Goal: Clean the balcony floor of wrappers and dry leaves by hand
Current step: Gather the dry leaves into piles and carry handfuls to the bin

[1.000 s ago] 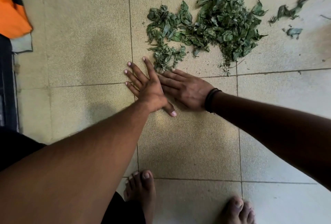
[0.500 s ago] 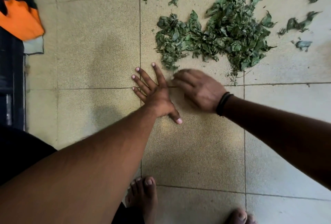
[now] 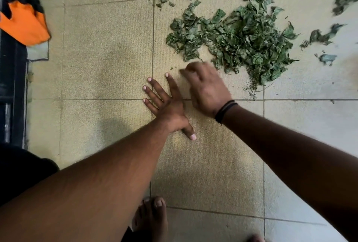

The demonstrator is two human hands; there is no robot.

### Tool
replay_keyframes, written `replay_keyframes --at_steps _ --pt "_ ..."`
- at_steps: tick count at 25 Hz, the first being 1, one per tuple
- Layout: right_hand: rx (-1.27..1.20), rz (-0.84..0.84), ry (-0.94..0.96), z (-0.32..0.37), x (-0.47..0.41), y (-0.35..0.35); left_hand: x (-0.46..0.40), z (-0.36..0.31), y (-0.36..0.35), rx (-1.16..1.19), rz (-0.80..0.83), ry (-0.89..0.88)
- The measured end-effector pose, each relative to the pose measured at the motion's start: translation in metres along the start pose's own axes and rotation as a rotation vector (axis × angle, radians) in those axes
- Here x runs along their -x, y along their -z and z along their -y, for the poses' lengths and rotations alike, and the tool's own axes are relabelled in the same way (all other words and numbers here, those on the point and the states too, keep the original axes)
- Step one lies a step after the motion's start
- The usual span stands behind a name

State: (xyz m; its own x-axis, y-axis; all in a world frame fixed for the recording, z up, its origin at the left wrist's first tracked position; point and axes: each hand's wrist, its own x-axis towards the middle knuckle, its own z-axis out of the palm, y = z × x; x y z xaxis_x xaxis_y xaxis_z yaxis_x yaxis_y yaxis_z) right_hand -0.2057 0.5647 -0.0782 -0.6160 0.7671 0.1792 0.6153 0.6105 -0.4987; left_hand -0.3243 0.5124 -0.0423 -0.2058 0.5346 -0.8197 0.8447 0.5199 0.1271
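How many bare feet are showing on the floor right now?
2. One foot is at the bottom centre, toes up, partly behind the left forearm. The other foot barely peeks in at the bottom edge, further right; most of it is out of frame.

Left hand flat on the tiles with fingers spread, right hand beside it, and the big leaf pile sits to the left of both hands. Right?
Not quite. The head view shows the leaf pile ahead and to the right of the hands, not left. The rest holds: the left hand lies flat on the tiles with fingers spread, and the right hand is beside it.
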Motion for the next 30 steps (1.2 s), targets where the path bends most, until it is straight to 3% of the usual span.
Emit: replay_keyframes --at_steps 2,6,10,13,15,18,21,23,26,30 --pt "-0.124 0.170 0.068 0.014 -0.006 -0.005 -0.001 -0.001 0.000 -0.066 -0.022 0.051" --pt "-0.263 0.309 -0.023 0.023 -0.037 -0.011 -0.005 -0.001 -0.002 -0.151 0.010 0.125" --pt "-0.097 0.490 0.017 0.021 -0.044 -0.016 -0.002 -0.001 0.000 -0.117 0.043 0.130" --pt "0.085 0.402 -0.203 0.006 -0.044 -0.018 0.001 -0.002 0.002 -0.018 0.011 0.045" --pt "0.081 0.264 -0.319 0.005 -0.041 -0.018 0.001 -0.003 0.003 -0.001 -0.004 0.028" --pt "-0.069 0.043 -0.208 0.021 -0.044 -0.013 0.000 -0.001 0.002 -0.068 0.027 0.058" --pt "-0.104 0.211 -0.025 0.034 -0.077 -0.013 -0.001 0.001 0.002 -0.123 0.064 0.041" --pt "-0.040 0.359 -0.047 0.033 -0.103 -0.023 -0.002 0.000 0.002 -0.132 0.056 0.038" --pt "0.126 0.406 -0.212 0.009 -0.119 -0.032 -0.001 -0.004 0.002 -0.085 -0.005 0.064" --pt "0.041 0.096 -0.671 -0.018 -0.091 -0.013 -0.003 -0.004 -0.001 -0.027 -0.037 0.046"
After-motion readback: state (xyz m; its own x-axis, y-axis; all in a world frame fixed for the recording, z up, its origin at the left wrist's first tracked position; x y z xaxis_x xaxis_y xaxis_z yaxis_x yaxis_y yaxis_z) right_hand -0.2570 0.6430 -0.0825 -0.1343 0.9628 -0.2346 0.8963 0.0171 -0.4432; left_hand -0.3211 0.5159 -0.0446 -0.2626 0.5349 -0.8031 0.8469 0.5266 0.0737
